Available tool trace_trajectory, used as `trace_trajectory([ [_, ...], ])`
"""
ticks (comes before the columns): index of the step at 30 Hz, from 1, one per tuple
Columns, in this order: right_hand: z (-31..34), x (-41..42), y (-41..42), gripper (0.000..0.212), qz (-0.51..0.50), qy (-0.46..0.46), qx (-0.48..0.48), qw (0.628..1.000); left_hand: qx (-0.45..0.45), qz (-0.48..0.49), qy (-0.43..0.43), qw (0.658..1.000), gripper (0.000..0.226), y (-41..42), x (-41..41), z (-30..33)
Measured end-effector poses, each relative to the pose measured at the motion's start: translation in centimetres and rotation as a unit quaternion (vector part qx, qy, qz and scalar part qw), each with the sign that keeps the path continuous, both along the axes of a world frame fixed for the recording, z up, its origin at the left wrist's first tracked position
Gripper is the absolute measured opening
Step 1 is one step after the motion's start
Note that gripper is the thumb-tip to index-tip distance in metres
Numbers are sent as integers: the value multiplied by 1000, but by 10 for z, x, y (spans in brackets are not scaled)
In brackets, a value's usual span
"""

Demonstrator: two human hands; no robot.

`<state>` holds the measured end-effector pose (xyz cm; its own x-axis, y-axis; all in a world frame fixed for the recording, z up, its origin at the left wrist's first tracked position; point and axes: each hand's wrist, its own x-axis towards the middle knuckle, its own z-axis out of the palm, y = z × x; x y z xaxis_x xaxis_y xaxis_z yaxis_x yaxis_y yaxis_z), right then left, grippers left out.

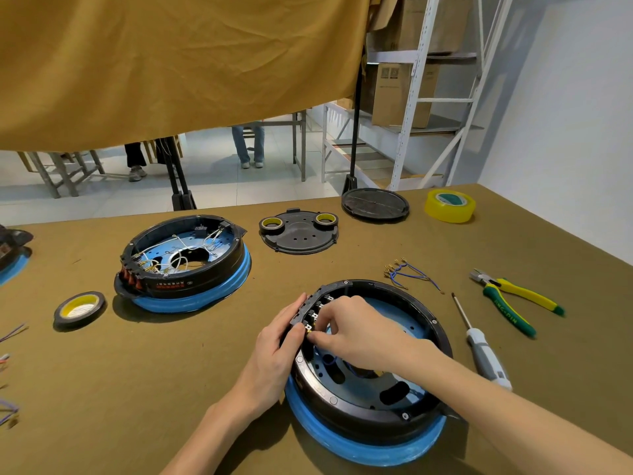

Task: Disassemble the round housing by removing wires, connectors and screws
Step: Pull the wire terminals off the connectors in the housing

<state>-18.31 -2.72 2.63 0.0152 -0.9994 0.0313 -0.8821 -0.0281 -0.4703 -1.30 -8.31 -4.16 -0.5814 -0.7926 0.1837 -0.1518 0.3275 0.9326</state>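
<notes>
Round housing (370, 365) sits near edge of the surface (205, 371); left hand (274, 351) cups its outer wall to brace it while right hand (346, 330) reaches inside, fingertips pinching a brass connector (309, 332) at the terminal block (likely pulling it off). Inside: mostly bare blue plate, one blue wire visible. Pulled wires (407, 274), screwdriver (479, 344), pliers (513, 301) lie to the right, within reach.
</notes>
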Motion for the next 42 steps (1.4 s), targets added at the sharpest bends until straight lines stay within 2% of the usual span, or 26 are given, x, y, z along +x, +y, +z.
trace_trajectory([
  [9,-4,-1,5,23,47,38,-19,998,-1,-5,20,1000,56,-1,-1,-2],
  [14,-4,1,5,34,70,48,-26,996,5,-12,32,999,61,-1,-1,-2],
  [17,-6,0,5,34,83,25,-43,995,9,-15,37,999,67,-1,-1,-2],
  [22,-10,-4,3,43,89,-39,-55,994,7,-16,35,999,55,0,-2,-3],
  [31,-16,-3,6,40,75,-40,-66,994,6,-19,37,999,67,2,-2,2],
  [42,-15,-3,6,42,73,-64,-49,994,4,-28,44,999,69,3,-1,4],
])
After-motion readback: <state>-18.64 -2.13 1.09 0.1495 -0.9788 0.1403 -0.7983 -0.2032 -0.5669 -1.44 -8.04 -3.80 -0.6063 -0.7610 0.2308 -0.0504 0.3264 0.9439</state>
